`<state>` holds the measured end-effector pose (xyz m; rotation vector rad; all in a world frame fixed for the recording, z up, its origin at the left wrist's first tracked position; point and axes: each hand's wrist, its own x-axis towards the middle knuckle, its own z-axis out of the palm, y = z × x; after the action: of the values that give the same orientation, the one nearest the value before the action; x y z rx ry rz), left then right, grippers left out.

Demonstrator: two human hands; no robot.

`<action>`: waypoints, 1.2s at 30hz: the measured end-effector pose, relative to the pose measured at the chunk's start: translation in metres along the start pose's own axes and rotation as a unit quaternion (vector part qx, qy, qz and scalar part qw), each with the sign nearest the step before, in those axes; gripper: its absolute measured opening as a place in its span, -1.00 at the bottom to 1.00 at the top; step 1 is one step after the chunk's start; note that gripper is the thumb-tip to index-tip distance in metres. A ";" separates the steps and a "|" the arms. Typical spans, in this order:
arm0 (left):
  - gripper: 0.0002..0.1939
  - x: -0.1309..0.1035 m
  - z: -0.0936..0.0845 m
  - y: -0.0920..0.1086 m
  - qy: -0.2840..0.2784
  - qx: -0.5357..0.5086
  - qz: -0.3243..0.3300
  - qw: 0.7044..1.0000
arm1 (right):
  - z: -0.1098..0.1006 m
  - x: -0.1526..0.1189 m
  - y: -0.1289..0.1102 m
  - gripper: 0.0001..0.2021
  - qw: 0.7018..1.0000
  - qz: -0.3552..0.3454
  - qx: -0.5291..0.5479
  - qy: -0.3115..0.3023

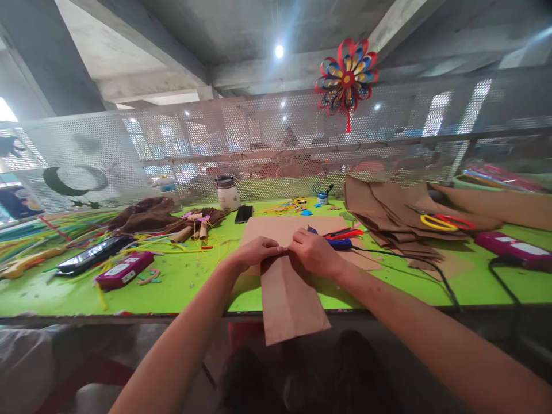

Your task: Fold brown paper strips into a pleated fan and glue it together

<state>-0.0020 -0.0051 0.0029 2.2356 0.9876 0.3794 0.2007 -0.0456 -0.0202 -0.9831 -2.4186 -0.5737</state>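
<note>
A strip of brown paper hangs over the front edge of the green table. My left hand pinches its upper end, thumb and fingers pressed together. Close beside it, my right hand grips the same end with curled fingers. Beneath and behind both hands lies a flat brown sheet. A blue glue gun with a black cable rests just right of my right hand, with a red cutter behind it.
Stacked brown paper and yellow-handled scissors lie to the right, near a purple power strip. At left are another purple power strip, a black device and coloured strips. A phone and jar stand behind.
</note>
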 end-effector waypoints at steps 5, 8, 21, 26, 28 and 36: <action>-0.52 -0.001 -0.001 0.000 -0.005 0.004 0.003 1.000 | 0.005 0.001 0.006 -0.91 0.994 0.031 0.103 0.011; -0.54 -0.003 -0.001 0.001 -0.010 0.001 0.002 1.000 | 0.002 0.001 0.008 -0.92 0.981 0.045 0.187 0.018; -0.64 -0.004 0.007 0.014 0.006 0.046 0.072 0.996 | 0.011 0.001 0.018 -0.75 0.837 0.219 0.490 -0.102; -0.65 -0.004 0.010 0.017 0.027 0.094 0.085 0.992 | 0.007 0.000 0.018 -0.70 0.822 0.218 0.513 -0.120; -0.65 -0.004 0.010 0.017 0.027 0.100 0.092 0.990 | 0.005 0.000 0.017 -0.69 0.822 0.221 0.511 -0.118; -0.62 -0.005 0.007 0.010 -0.041 0.114 0.094 0.988 | -0.001 -0.002 0.025 -0.72 0.825 0.200 0.510 -0.143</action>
<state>0.0032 -0.0171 0.0047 2.5391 0.8137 0.2645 0.2197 -0.0306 -0.0157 -1.0190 -2.1177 0.9978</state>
